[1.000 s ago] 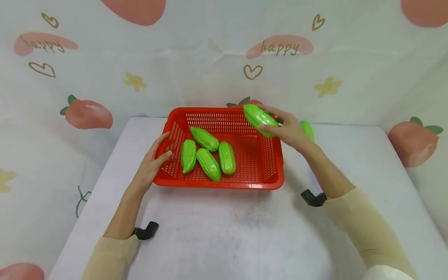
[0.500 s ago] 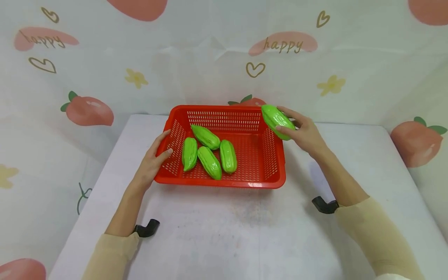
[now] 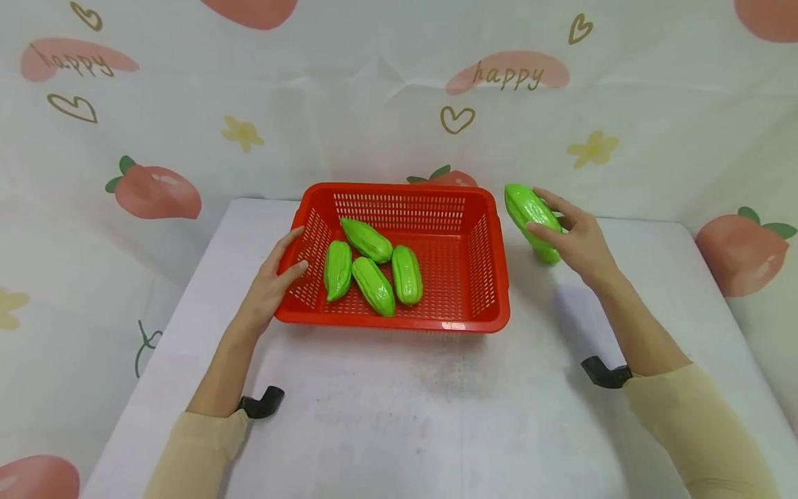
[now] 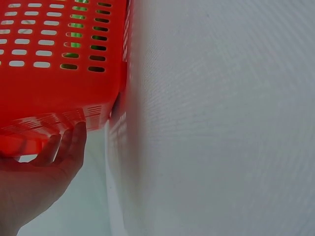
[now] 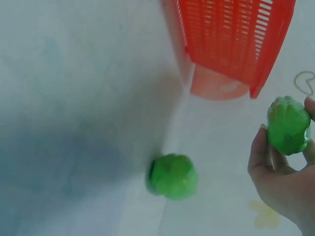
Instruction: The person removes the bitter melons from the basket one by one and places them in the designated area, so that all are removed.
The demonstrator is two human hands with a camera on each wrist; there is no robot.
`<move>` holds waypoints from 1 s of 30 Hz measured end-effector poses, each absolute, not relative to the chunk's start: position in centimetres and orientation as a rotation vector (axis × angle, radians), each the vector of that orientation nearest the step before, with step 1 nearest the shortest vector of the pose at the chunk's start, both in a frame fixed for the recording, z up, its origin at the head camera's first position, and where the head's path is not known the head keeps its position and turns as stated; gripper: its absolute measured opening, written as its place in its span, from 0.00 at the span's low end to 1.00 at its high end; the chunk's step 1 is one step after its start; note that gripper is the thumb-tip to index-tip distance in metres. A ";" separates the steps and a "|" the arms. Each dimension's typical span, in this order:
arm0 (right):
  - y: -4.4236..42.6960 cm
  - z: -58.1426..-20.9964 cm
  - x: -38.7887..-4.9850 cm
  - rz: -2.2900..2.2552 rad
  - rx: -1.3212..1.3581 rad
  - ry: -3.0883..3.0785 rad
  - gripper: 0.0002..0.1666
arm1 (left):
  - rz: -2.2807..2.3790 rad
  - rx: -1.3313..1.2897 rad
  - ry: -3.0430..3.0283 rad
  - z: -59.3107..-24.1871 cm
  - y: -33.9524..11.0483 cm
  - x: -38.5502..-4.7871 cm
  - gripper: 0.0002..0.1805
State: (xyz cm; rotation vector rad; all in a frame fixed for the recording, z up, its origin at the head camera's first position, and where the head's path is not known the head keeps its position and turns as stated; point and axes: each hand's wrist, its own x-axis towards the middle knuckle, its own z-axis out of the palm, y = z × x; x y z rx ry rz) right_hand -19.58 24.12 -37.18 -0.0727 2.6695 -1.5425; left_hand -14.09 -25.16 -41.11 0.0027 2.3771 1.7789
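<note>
My left hand (image 3: 268, 284) holds the left side of a red plastic basket (image 3: 393, 326), its thumb over the rim. In the left wrist view, fingers of that hand (image 4: 44, 172) lie against the basket wall. Several glossy green bitter melons (image 3: 374, 285) lie inside, mostly in the left half. To the right of the basket, my right hand (image 3: 580, 239) pinches another bitter melon (image 3: 530, 211) between thumb and fingers, held above the table. Partly hidden beneath it, one more bitter melon (image 3: 548, 255) lies on the table; the right wrist view shows this lower melon (image 5: 173, 176) apart from the hand.
The basket stands on a white table (image 3: 386, 416) against a backdrop cloth (image 3: 349, 90) printed with peaches, hearts and flowers. A black wrist piece (image 3: 262, 402) sits at the left cuff, and a similar black piece (image 3: 605, 373) at the right.
My right hand has carried its bitter melon rightward, from over the basket's right end to beyond its right rim. The left hand keeps its place on the basket.
</note>
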 end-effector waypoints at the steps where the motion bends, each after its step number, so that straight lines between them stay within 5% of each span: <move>1: 24.4 -37.2 -19.6 -1.540 -0.068 2.675 0.36 | 1.778 0.003 2.380 -41.1 -25.2 -14.1 0.33; 30: 30.2 -39.4 -19.5 -1.569 0.110 2.785 0.38 | 1.772 0.005 2.377 -41.1 -25.2 -14.2 0.34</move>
